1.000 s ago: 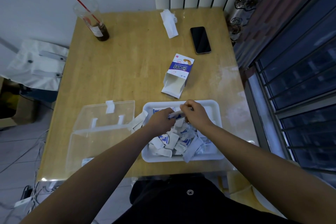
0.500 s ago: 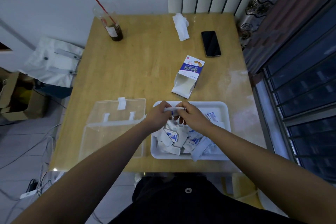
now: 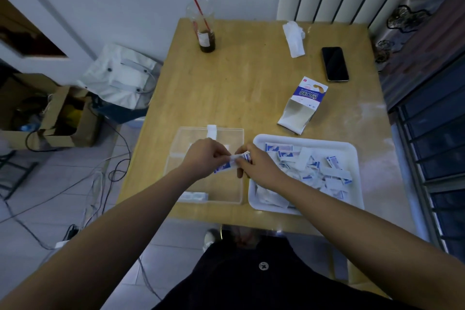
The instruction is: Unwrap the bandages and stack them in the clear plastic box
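Observation:
A white tray (image 3: pixel 352 156) at the table's front right holds a heap of wrapped bandages (image 3: pixel 314 168) in white and blue paper. To its left stands the clear plastic box (image 3: pixel 236 184), its lid open toward the back; a small stack of bandages (image 3: pixel 192 196) lies at its front left. My left hand (image 3: pixel 206 156) and my right hand (image 3: pixel 259 166) both pinch one wrapped bandage (image 3: pixel 232 161) above the box's right side, the wrapper partly pulled apart between them.
An opened bandage carton (image 3: pixel 302 106) lies behind the tray. A black phone (image 3: pixel 335 63), a crumpled white tissue (image 3: pixel 294 38) and a plastic cup with a red straw (image 3: pixel 205 30) stand farther back. A cardboard box (image 3: pixel 57 118) and cables are on the floor to the left.
Both hands have carried the bandage from above the tray leftward to above the clear box. The camera view has shifted left.

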Motion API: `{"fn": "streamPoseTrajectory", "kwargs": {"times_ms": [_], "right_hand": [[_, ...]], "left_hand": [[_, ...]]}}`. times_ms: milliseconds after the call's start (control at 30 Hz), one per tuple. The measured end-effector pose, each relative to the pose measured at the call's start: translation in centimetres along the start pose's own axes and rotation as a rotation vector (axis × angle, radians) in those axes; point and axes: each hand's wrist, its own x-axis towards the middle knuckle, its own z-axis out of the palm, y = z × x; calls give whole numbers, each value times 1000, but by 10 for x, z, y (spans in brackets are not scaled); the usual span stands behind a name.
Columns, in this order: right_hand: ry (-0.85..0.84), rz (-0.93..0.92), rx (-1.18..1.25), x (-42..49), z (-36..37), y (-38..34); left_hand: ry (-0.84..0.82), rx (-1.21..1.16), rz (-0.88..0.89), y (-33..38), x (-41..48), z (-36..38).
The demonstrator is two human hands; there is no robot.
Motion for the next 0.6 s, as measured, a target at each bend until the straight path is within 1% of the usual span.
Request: {"fn": "streamPoseTrajectory", "kwargs": {"times_ms": [33, 100, 167, 200, 233, 300, 400, 600], "right_hand": [[22, 4, 0, 0, 4, -1], [129, 6, -23, 0, 9, 0], [252, 29, -58, 2, 10, 4], [283, 49, -82, 3, 10, 7], [285, 72, -106, 2, 11, 10], [230, 115, -132, 0, 15, 15], [151, 148, -102, -5, 25, 19], [168, 155, -76, -4, 28, 17]], "left_hand": [[-3, -9, -20, -7, -2, -1], [-22, -29, -72, -23, -5, -1], [-85, 4, -104, -37, -8, 4], [-118, 23, -116, -41, -8, 9], [-147, 37, -130, -44, -8, 16], [-195, 70, -146, -46, -5, 29], [-248, 159, -141, -45, 1, 50], [-367, 223, -108, -46, 6, 71]]}}
